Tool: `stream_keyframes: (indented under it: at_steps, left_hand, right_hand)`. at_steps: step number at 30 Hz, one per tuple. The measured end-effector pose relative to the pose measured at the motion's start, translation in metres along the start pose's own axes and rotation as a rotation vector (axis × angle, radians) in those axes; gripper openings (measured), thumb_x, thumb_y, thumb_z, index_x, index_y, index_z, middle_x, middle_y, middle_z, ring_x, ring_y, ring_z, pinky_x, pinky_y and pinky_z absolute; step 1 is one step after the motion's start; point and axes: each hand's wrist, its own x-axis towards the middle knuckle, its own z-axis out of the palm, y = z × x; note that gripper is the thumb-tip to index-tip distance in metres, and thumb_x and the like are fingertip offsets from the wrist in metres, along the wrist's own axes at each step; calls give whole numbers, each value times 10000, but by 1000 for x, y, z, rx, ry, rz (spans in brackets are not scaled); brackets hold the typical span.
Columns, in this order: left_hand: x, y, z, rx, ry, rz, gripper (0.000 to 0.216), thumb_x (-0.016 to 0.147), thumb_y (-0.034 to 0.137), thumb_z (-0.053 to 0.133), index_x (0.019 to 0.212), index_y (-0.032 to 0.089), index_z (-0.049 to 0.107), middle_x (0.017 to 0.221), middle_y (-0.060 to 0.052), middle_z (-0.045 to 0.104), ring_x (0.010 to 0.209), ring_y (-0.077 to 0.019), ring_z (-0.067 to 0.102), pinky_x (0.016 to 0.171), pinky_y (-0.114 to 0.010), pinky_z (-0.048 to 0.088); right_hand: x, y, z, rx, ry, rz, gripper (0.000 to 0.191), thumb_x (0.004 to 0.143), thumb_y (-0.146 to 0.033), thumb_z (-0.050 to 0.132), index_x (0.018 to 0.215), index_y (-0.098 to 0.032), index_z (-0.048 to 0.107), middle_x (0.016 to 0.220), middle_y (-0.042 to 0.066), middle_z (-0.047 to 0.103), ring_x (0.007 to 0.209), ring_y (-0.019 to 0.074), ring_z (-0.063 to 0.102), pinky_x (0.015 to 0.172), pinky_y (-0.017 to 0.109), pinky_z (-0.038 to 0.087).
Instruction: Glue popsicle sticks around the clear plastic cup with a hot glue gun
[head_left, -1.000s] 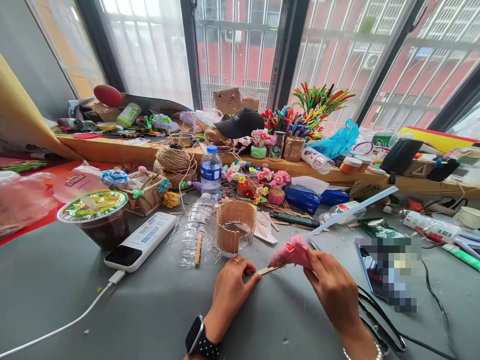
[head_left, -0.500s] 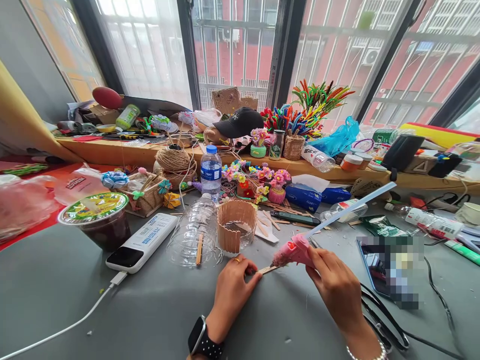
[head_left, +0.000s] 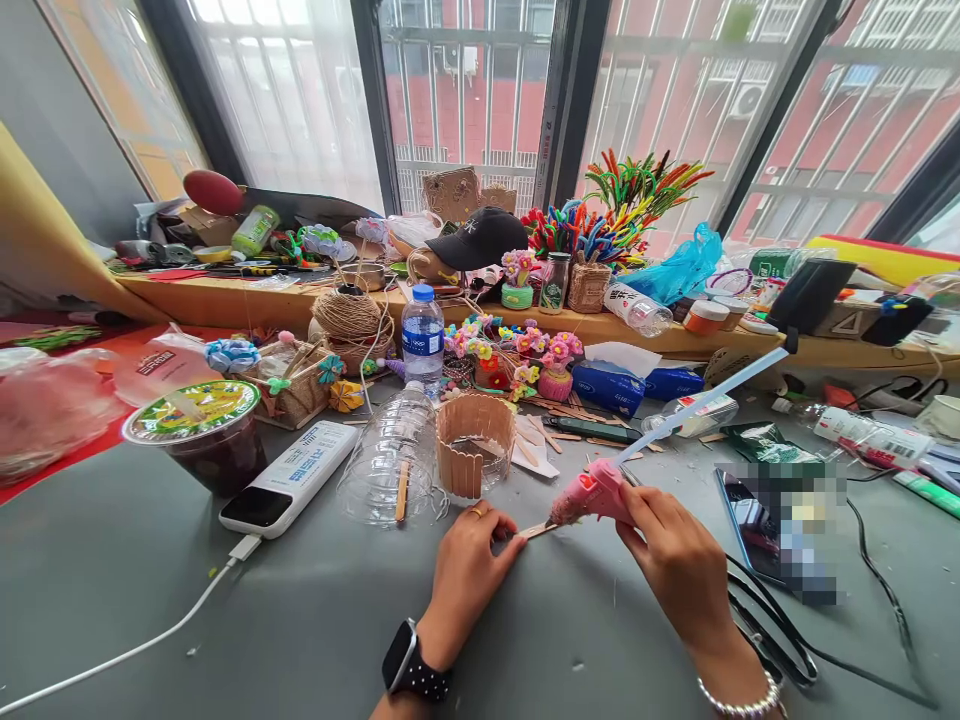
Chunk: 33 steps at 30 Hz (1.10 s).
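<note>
My left hand (head_left: 480,560) pinches one end of a wooden craft stick (head_left: 537,530) low over the grey table. In my right hand (head_left: 675,560) is a pink hot glue gun (head_left: 592,494), its nozzle at the stick's other end. A long translucent glue stick (head_left: 705,405) juts from the back of the gun. Just beyond my left hand stands a round holder (head_left: 469,450) of craft sticks set side by side around clear plastic, with part of the plastic bare. To its left lies a cut clear bottle (head_left: 386,455) with a single craft stick (head_left: 402,490) on it.
A lidded drink cup (head_left: 202,440) and a white power bank (head_left: 292,480) with a cable are at left. A water bottle (head_left: 423,340), twine (head_left: 349,315) and tissue packs (head_left: 611,385) stand behind. A phone (head_left: 750,530) and black cords (head_left: 787,640) lie at right.
The view has shifted slightly. The glue gun's nozzle stays at the craft stick, and both hands keep their hold with hardly any movement.
</note>
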Motion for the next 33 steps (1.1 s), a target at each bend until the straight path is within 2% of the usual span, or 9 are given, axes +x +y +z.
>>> stream_keyframes:
  at_steps: [15, 19, 22, 26, 29, 33]
  left_hand:
    - [0, 3, -2, 3, 29, 22, 110, 747, 261, 529, 743, 181, 605, 750, -23, 588, 749, -174, 544, 654, -266, 406]
    - [0, 2, -1, 14, 32, 34, 110, 749, 263, 537, 739, 174, 600, 750, -27, 586, 747, -174, 545, 660, -271, 413]
    - [0, 2, 0, 32, 31, 34, 106, 757, 259, 539, 752, 170, 595, 752, -26, 585, 752, -173, 547, 671, -274, 419]
    - [-1, 2, 0, 91, 25, 73, 104, 771, 256, 534, 764, 169, 590, 768, -31, 588, 756, -178, 553, 665, -278, 434]
    - [-1, -1, 1, 176, 40, 169, 104, 794, 228, 505, 776, 158, 580, 785, -46, 588, 749, -183, 562, 667, -288, 449]
    - [1, -6, 2, 288, 89, 345, 109, 810, 199, 470, 776, 156, 564, 787, -55, 588, 741, -195, 570, 672, -311, 462]
  right_hand:
    - [-1, 0, -1, -18, -46, 1, 243, 804, -157, 438, 1010, -136, 565, 785, 39, 607, 680, 145, 518, 585, 252, 382]
    - [-1, 1, 2, -49, -33, 44, 257, 801, -247, 468, 1008, -126, 561, 786, 48, 609, 680, 153, 531, 590, 257, 383]
    - [-2, 2, 6, -39, -26, 208, 347, 783, -393, 482, 978, -117, 561, 793, 68, 612, 697, 170, 547, 578, 256, 383]
    - [-3, 6, 12, 98, -131, 578, 476, 731, -563, 445, 910, -137, 558, 747, 75, 605, 653, 201, 553, 495, 263, 362]
    - [-2, 11, 14, 214, -246, 768, 463, 696, -606, 440, 781, -165, 551, 666, 56, 584, 553, 181, 518, 464, 258, 342]
    - [0, 16, 17, 382, -321, 910, 443, 666, -623, 455, 703, -187, 524, 618, 40, 571, 535, 169, 493, 487, 257, 343]
